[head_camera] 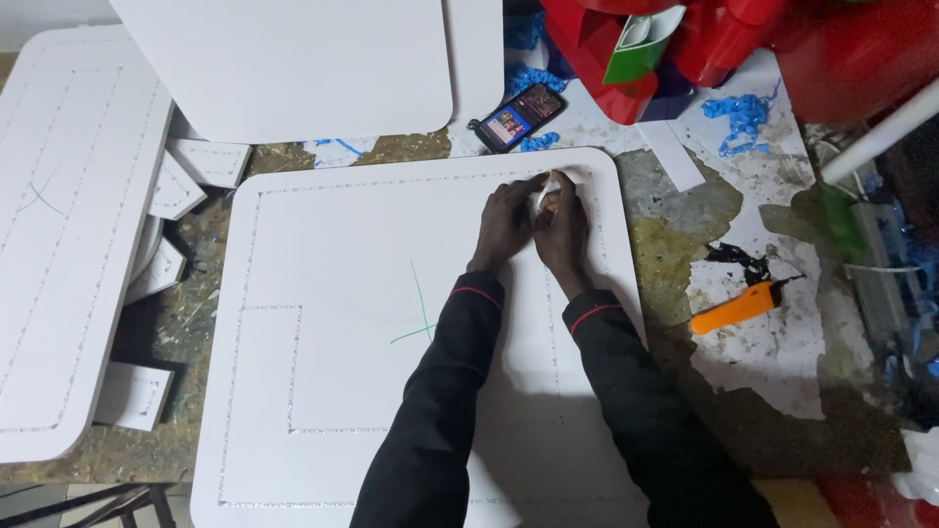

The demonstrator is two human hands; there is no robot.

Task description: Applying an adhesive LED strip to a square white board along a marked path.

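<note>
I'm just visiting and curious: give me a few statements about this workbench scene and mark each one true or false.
1. Both hands, left hand and right hand, meet near the top right corner of the white panel. True.
2. An orange cutter lies on the panel. False: it lies on the worktable, right of the panel.
3. A phone with its screen lit lies above the panel. True.
4. The panel bears a red circle. False: it bears a green cross mark.
5. The sleeves are white. False: dark with red trim.
</note>
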